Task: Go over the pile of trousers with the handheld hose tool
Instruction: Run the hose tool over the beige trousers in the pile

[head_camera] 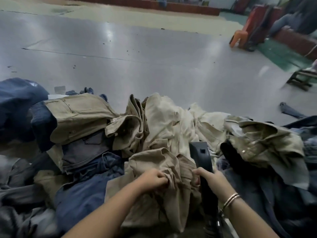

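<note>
A heap of trousers [163, 121], khaki, cream, navy and grey, spreads across the near part of a large grey table. My left hand [154, 179] grips a fold of a khaki pair [154, 162] in front of me. My right hand [211, 179], with bangles at the wrist, grips the black hose tool [200, 157]. Its flat dark nozzle points away from me and lies against the cream and khaki cloth. The hose runs down below my right forearm and is partly hidden.
The grey table [137, 54] stretches far ahead, dotted with bits of lint. A strip of dark cloth [289, 111] lies at its right. Beyond the table's right edge stand an orange plastic stool [240, 37], a wooden bench [301, 79] and a seated person [291, 16].
</note>
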Tool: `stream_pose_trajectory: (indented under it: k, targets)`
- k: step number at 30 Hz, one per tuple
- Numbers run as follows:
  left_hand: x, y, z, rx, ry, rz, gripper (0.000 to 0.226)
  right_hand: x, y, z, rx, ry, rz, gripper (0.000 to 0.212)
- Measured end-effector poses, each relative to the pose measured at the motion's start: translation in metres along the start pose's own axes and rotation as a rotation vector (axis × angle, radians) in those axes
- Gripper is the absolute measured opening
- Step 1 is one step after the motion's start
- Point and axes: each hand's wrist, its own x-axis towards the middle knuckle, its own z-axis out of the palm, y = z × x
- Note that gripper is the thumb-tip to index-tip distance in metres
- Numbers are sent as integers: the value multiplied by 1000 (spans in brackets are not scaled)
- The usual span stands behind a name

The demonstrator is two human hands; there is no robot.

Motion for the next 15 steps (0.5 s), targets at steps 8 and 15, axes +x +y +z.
stream_pose_trajectory:
  k: [8, 15]
  targets:
    - [19, -7, -11, -46, 701, -172, 40, 32, 10, -11, 136, 58, 25, 10]
    - [52, -5, 39, -183, 354, -558, 120, 36, 22, -10, -24, 16, -14, 15]
